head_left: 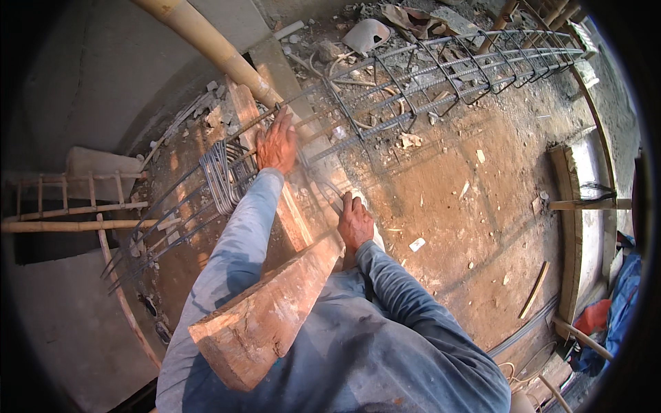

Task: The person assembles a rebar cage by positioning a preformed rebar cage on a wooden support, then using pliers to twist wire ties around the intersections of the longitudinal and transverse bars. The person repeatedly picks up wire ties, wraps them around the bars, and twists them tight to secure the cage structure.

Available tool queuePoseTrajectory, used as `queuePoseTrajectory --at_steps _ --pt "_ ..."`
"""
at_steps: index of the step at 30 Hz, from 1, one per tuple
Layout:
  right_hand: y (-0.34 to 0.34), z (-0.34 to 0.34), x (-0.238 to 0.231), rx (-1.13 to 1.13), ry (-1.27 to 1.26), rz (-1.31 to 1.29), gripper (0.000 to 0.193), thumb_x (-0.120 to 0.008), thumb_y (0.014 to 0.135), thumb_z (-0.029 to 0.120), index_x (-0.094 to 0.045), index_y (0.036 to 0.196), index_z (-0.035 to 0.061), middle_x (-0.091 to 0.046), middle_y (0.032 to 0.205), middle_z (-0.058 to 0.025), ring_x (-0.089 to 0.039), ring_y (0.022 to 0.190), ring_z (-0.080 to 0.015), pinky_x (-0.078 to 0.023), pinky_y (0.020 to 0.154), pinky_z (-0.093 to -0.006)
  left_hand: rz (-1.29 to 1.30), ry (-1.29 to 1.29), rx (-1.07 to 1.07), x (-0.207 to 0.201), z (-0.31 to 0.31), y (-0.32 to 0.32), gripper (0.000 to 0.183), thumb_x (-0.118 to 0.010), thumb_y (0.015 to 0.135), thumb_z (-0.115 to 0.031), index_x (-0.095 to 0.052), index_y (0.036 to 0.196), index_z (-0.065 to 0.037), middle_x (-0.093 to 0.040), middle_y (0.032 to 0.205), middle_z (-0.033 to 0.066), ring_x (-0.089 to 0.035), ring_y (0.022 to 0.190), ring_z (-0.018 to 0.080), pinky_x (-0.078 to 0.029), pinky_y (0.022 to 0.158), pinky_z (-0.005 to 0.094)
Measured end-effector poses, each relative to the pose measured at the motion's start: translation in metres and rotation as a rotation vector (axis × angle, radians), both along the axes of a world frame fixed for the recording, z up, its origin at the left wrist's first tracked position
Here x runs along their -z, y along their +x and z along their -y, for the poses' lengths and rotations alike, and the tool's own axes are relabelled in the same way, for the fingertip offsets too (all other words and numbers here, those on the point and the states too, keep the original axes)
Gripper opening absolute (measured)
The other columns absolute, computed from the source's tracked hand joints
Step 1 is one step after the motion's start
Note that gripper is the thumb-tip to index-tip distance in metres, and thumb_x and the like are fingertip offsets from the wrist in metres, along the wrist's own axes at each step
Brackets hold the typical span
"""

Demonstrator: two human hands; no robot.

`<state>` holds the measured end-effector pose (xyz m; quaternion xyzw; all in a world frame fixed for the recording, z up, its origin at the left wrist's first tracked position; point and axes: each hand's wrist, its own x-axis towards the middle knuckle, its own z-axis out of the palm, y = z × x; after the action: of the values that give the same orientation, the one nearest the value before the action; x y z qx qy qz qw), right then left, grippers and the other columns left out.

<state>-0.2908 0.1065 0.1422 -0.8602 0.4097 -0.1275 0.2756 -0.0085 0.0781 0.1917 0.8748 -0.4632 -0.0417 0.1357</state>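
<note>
A long reinforcing-bar cage (427, 89) with square stirrups runs from the upper right toward the left, past my hands. My left hand (277, 143) lies over its long bars with the fingers stretched out, fingertips against one bar. Closer to my body, my right hand (356, 221) is closed, its fingers curled round the end of a thin bent steel bar (327, 184) that looks like a stirrup; the palm side is hidden. Left of my left hand, a bundle of stirrups (222, 177) hangs on the bars.
A thick wooden block (268, 316) juts up before my body, near a plank (295, 219). A bamboo pole (206, 41) slants in from the top left. A bamboo ladder (76, 199) stands left. Rubble (327, 51) lies behind; a blue tarp (616, 310) is at right.
</note>
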Motion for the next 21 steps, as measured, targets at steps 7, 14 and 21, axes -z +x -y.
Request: queuePoseTrajectory --at_steps 7,14,21 --pt "-0.011 -0.004 -0.040 -0.040 0.264 -0.104 0.054 -0.064 0.087 0.008 -0.046 0.138 0.0006 -0.060 0.113 -0.0296 -0.068 0.102 -0.0488 -0.057 0.081 -0.0565 0.054 -0.040 0.017 0.007 0.001 0.006 0.046 -0.038 0.110 -0.031 -0.053 0.150 -0.014 -0.037 0.170 -0.0008 -0.046 0.148 0.0262 -0.024 0.126 0.0622" --pt "-0.018 0.016 -0.033 -0.168 1.352 0.569 0.051 -0.071 0.090 0.016 -0.051 0.135 0.0014 -0.062 0.102 -0.0128 -0.064 0.082 -0.0266 -0.052 0.068 -0.0423 0.097 -0.021 0.037 0.008 -0.001 0.007 0.050 -0.028 0.112 -0.034 -0.049 0.153 -0.017 -0.035 0.170 -0.0011 -0.043 0.150 0.0270 -0.024 0.127 0.0614" --pt "-0.027 0.027 -0.056 -0.121 1.157 0.169 0.025 -0.063 0.104 0.026 -0.065 0.110 0.0022 -0.065 0.081 -0.0037 -0.062 0.070 -0.0160 -0.049 0.060 -0.0309 0.055 -0.025 0.034 0.007 0.000 0.007 0.049 -0.029 0.112 -0.034 -0.049 0.153 -0.017 -0.037 0.170 -0.0005 -0.043 0.150 0.0265 -0.024 0.127 0.0616"
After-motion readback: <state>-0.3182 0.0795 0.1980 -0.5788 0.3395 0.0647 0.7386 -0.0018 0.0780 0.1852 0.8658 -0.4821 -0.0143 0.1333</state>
